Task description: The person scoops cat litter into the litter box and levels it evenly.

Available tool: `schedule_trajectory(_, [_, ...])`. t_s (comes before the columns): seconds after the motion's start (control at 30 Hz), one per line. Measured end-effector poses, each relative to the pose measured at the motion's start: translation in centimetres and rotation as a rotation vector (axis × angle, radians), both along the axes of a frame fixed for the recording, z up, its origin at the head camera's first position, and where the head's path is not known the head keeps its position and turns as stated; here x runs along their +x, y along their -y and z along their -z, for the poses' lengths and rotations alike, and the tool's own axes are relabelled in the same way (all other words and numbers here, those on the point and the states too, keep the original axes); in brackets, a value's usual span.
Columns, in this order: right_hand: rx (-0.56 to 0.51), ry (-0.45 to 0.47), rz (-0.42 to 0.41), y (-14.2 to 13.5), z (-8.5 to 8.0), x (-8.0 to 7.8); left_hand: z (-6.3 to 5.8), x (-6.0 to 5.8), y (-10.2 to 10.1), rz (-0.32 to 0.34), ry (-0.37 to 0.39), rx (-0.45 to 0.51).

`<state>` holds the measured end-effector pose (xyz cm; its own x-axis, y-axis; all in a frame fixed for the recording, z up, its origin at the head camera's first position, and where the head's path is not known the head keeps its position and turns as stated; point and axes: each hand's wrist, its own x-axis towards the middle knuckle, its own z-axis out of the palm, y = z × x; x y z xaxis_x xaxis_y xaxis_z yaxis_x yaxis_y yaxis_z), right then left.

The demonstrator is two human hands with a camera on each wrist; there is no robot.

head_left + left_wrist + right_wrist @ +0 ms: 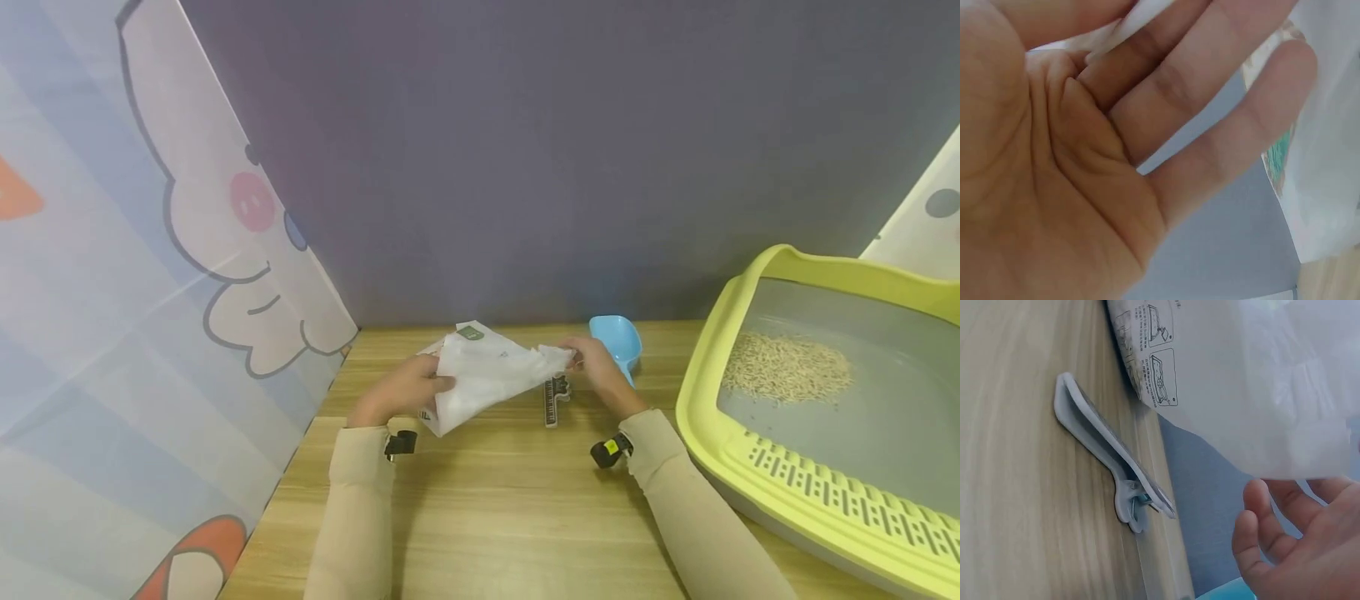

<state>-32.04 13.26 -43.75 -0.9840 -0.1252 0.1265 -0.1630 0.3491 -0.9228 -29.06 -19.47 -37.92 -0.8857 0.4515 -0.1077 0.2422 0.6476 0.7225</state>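
A white plastic bag with a green label and printed pictures is held up between both hands, tilted, its narrow gathered end to the right. My left hand grips its wide left side, the thumb on the front face; in the left wrist view the left hand has the film between thumb and fingers. My right hand pinches the bag's right end, and in the right wrist view the right hand is at the bag's edge. Below the bag lies a grey sealing clip, its jaws closed together.
A light blue scoop lies behind my right hand by the dark wall. On the right stands a litter box with a yellow rim and grey base, holding a heap of pale pellets. A cartoon-printed sheet borders the wooden table on the left.
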Motion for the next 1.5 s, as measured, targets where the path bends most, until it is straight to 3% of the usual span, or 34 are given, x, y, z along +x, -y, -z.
schedule_trajectory(0.1, [-0.090, 0.032, -0.069, -0.3, 0.2, -0.1, 0.0, 0.0, 0.3, -0.018, -0.004, -0.005])
schedule_trajectory(0.23, [-0.043, 0.119, -0.178, -0.5, 0.4, 0.0, 0.1, -0.2, 0.5, -0.046, 0.005, 0.006])
schedule_trajectory(0.3, [0.006, 0.152, -0.194, -0.4, 0.4, 0.0, 0.2, -0.2, 0.6, -0.050, 0.013, 0.018])
schedule_trajectory(0.5, [0.083, 0.153, -0.042, 0.5, 0.6, 0.3, 0.5, -0.3, 0.3, -0.052, 0.052, 0.072])
schedule_trajectory(0.67, [0.100, 0.154, 0.047, 1.0, 0.8, 0.3, 0.9, -0.6, -0.1, -0.084, 0.035, 0.087])
schedule_trajectory(0.8, [0.051, 0.154, 0.084, 1.2, 1.0, 0.2, 1.0, -0.8, -0.2, -0.206, -0.043, 0.024])
schedule_trajectory(0.97, [0.010, 0.120, 0.128, 1.6, 1.2, 0.2, 0.8, -0.7, -0.7, -0.395, -0.151, -0.183])
schedule_trajectory(1.03, [0.016, 0.106, 0.150, 1.7, 1.3, 0.2, 0.6, -0.6, -1.2, -0.422, -0.222, -0.251])
schedule_trajectory(1.13, [0.019, 0.101, 0.176, 1.9, 1.3, 0.2, 0.3, -0.3, -2.1, -0.353, -0.384, -0.327])
schedule_trajectory(1.2, [-0.004, 0.109, 0.173, 1.9, 1.2, 0.2, 0.3, -0.2, -3.0, -0.229, -0.502, -0.347])
schedule_trajectory(1.27, [-0.039, 0.124, 0.169, 1.9, 1.1, 0.2, 0.4, 0.0, -3.8, -0.101, -0.566, -0.367])
schedule_trajectory(1.37, [-0.097, 0.148, 0.166, 1.8, 0.9, 0.1, 0.6, 0.3, -4.8, 0.005, -0.543, -0.407])
schedule_trajectory(1.5, [-0.163, 0.158, 0.150, 1.7, 0.6, 0.0, 1.0, 0.6, -5.4, 0.006, -0.467, -0.465])
